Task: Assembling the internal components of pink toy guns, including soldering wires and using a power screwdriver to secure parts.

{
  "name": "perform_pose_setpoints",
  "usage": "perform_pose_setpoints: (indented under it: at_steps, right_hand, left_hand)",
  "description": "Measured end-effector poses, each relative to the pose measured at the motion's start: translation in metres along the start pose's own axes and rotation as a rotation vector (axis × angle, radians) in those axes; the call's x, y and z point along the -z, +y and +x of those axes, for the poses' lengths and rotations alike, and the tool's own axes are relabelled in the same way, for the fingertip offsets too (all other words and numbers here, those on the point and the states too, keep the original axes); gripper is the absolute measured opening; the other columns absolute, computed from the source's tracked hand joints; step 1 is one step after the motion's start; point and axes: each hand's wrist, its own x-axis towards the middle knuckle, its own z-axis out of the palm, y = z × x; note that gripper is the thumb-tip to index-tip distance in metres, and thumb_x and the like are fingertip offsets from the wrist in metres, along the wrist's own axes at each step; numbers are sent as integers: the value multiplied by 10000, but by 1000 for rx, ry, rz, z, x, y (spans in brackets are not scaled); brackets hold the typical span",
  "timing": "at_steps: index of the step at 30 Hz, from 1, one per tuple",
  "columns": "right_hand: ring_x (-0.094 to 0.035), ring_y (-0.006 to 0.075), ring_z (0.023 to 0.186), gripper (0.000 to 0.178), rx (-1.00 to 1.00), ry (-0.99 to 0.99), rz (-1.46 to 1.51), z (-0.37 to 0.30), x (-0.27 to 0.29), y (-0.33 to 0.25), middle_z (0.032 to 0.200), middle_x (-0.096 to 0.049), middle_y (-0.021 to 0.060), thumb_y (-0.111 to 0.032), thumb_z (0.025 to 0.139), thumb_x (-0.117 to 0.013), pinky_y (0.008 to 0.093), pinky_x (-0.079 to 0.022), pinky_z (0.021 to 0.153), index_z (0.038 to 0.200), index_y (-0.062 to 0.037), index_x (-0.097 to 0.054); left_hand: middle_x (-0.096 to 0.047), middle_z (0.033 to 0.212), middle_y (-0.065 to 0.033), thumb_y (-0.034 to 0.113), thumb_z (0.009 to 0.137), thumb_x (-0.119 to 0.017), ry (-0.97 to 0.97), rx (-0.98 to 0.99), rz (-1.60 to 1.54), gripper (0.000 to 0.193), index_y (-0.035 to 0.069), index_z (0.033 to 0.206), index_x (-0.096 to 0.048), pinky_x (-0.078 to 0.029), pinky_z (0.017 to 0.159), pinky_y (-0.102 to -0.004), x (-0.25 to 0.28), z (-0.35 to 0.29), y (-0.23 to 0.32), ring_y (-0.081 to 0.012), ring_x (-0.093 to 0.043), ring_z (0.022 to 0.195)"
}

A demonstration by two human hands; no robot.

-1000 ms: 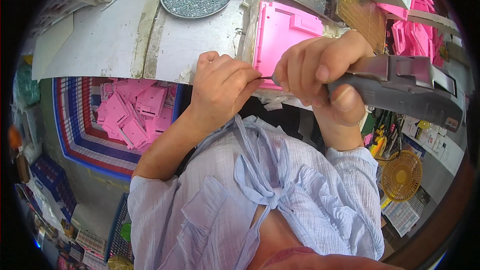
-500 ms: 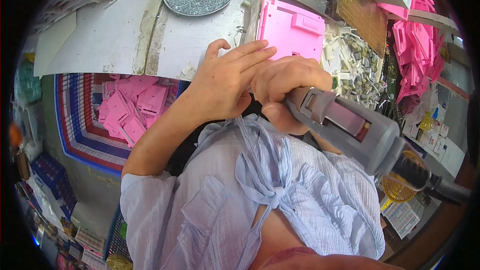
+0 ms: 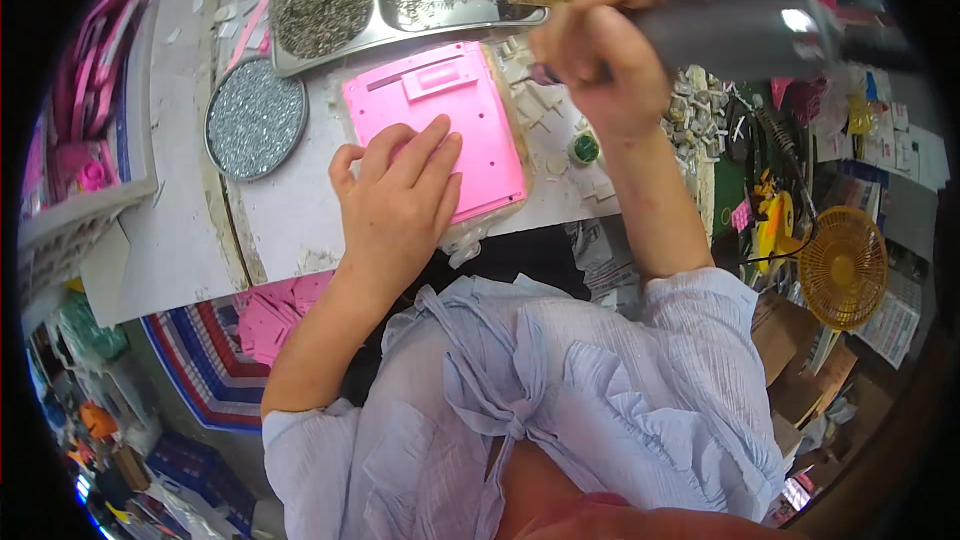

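Note:
My left hand (image 3: 395,195) lies flat on a pink plastic panel (image 3: 490,130), its fingers stretched out across the face. The panel rests on a padded, plastic-wrapped base at the table's front edge and has a raised block and several small holes. To the right of it, my right hand (image 3: 612,60) is closed around a dark grey electric screwdriver (image 3: 740,25), held up above the table. The screwdriver is blurred by motion. Its narrow front end points left, and its cord runs off to the right.
Silver screws (image 3: 255,120) fill a round dish at the left. A metal tray (image 3: 378,15) with dark screws stands behind the panel. Small white parts (image 3: 540,105) and a green-topped jar (image 3: 584,148) lie to the right, near a yellow fan (image 3: 843,268). A striped basket (image 3: 205,365) holds pink pieces.
The view has shifted, showing more of the table. My right hand has moved away from the panel, up and to the right, with the screwdriver. My left hand now lies on the panel's face.

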Motion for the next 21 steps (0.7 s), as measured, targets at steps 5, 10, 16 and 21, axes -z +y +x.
perform_pose_setpoints:
  at_steps: [5,10,16,21]
  right_hand:
    - [-412,128,510,143,-6,-51,64,7,2,12,564,-428,26,-123,986,-539,351,-413,561,1088,-22,-542]
    - [-413,129,504,98,-63,-47,-76,-4,-7,20,564,-420,25,-119,996,-518,323,-388,515,1015,-24,-508]
    - [-416,126,487,156,-131,-62,-88,-24,-23,-25,569,-449,32,-167,973,-609,327,-402,516,956,-47,-510]
    - [-414,125,475,225,-210,-6,-173,-53,-24,-18,583,-475,50,-218,956,-668,325,-409,514,969,-42,-528]
  left_hand:
    - [-662,1269,44,221,816,-747,-18,17,14,345,146,1152,-726,-300,978,-445,3,3,0,-164,-584,1098]
    - [-661,1271,47,223,814,-750,-31,28,5,353,158,1160,-727,-301,981,-446,3,5,1,-163,-585,1096]
    - [-659,1294,46,215,813,-754,-28,44,-2,358,170,1168,-732,-303,995,-434,1,-2,-2,-192,-574,1125]
    - [-654,1316,25,218,824,-752,-33,11,-40,388,171,1208,-720,-314,1013,-429,-2,1,-3,-227,-562,1145]
